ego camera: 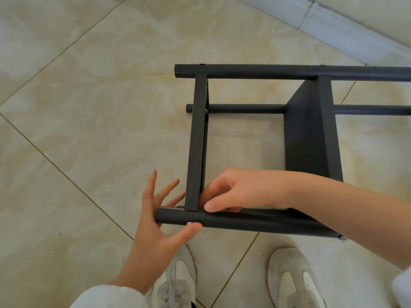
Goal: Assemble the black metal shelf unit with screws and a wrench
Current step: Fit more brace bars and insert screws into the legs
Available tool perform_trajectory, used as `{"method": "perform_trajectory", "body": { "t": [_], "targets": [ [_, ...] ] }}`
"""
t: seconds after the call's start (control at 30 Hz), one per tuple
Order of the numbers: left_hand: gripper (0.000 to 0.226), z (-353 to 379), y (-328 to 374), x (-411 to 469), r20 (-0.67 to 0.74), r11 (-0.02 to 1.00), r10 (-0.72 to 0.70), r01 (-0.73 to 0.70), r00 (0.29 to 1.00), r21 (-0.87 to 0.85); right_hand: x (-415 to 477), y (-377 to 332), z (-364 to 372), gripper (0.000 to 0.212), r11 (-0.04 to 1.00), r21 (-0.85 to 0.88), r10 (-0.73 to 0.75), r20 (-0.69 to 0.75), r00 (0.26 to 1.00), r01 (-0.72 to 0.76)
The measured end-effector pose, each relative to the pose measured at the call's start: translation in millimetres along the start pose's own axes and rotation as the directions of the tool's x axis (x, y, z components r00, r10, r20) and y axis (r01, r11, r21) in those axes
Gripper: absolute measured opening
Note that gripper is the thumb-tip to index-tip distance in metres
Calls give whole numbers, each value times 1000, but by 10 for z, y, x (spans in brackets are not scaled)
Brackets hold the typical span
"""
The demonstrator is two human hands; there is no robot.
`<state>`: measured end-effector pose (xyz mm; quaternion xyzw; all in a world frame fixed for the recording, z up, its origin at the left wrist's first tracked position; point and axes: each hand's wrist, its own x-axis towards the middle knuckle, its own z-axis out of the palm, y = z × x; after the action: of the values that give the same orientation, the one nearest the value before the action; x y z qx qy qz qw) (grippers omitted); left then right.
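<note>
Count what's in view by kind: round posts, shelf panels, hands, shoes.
Round posts: 3
Shelf panels: 2
Hands: 2, left hand and right hand
Shoes: 2
Total: 9

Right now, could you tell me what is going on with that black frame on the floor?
A person is assembling a black metal shelf unit lying on its side on the tiled floor. The left hand, fingers spread, rests its thumb on a screw head in the near tube. The right hand curls its fingers at the joint where the crossbar meets that tube; whether it holds anything is hidden. No wrench is in view.
</note>
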<state>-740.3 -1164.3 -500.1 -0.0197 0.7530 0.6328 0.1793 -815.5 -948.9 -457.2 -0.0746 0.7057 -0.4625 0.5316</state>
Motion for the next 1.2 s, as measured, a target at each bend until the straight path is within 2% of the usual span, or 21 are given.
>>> {"method": "perform_trajectory", "body": {
  "t": [0.07,0.17,0.23,0.37,0.53,0.63,0.87,1.2],
  "targets": [
    [104,72,-72,-40,10,989,-90,91,996,-117,-64,-11,33,30,996,-82,-17,-17,1000,16],
    [88,166,-101,-81,113,982,-135,148,984,-119,-125,-14,88,35,994,-109,-31,-2,1000,31],
    [83,210,-88,-97,118,983,-132,145,984,-109,-149,-11,118,39,994,-110,-21,16,1000,22],
    [65,226,3,-78,102,988,-125,133,987,-78,-189,-24,133,39,968,-244,-57,0,998,55],
    [62,245,109,-12,108,993,-78,87,991,-81,-256,-84,67,28,954,-291,-84,-18,996,75],
    [69,276,167,14,104,992,-56,67,993,-110,-290,-127,48,27,946,-315,-86,-33,996,71],
    [52,263,332,24,95,993,-54,63,994,-98,-358,-285,19,24,919,-394,-41,-44,998,20],
    [78,214,1114,331,58,983,181,-179,982,-32,-943,-852,-341,17,902,-425,-148,-125,981,81]
  ]
}}
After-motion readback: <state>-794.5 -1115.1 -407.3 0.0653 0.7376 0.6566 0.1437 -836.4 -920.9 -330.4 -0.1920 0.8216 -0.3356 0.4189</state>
